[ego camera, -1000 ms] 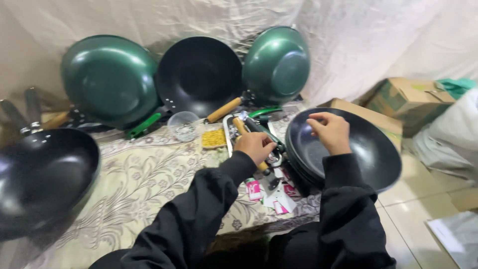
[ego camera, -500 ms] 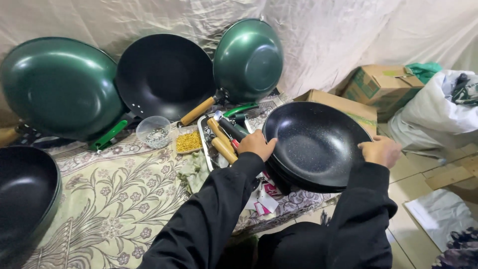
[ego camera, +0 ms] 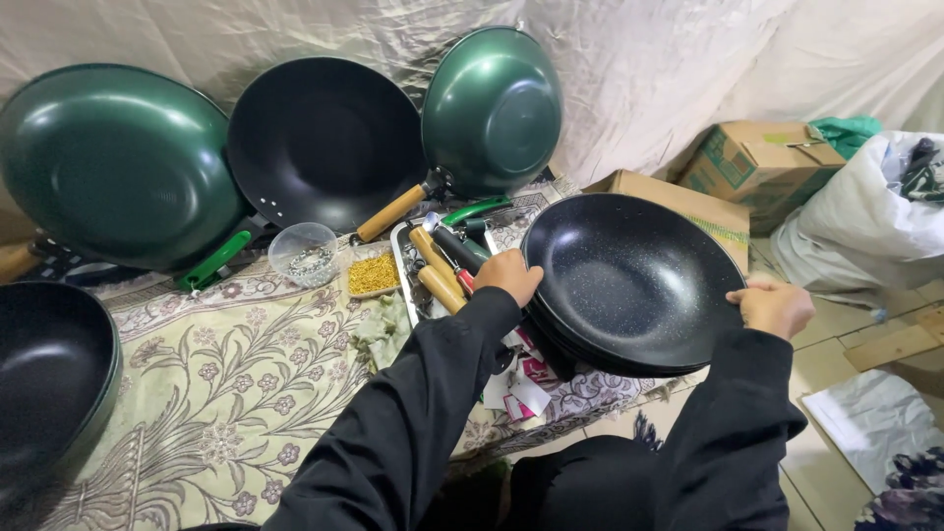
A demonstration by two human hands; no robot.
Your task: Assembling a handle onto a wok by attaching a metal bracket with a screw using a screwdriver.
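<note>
A black speckled wok pan [ego camera: 629,275] without a handle is tilted toward me, on top of a stack of similar black pans. My left hand [ego camera: 507,277] grips its left rim. My right hand [ego camera: 773,307] grips its right rim. Both arms are in black sleeves. Just left of my left hand lies a metal tray [ego camera: 405,285] with wooden handles [ego camera: 438,275] and tools.
Two green woks [ego camera: 118,162] [ego camera: 492,108] and a black wok [ego camera: 324,138] lean against the cloth backdrop. Another black pan [ego camera: 49,374] sits at left on the floral cloth [ego camera: 226,393]. A clear bowl [ego camera: 303,254], a tray of yellow bits [ego camera: 374,273], cardboard boxes [ego camera: 757,162] and a white sack [ego camera: 865,216] are around.
My right hand moved from inside the pan to its right rim. The pan came up tilted toward me, held at both sides. The view shifted right.
</note>
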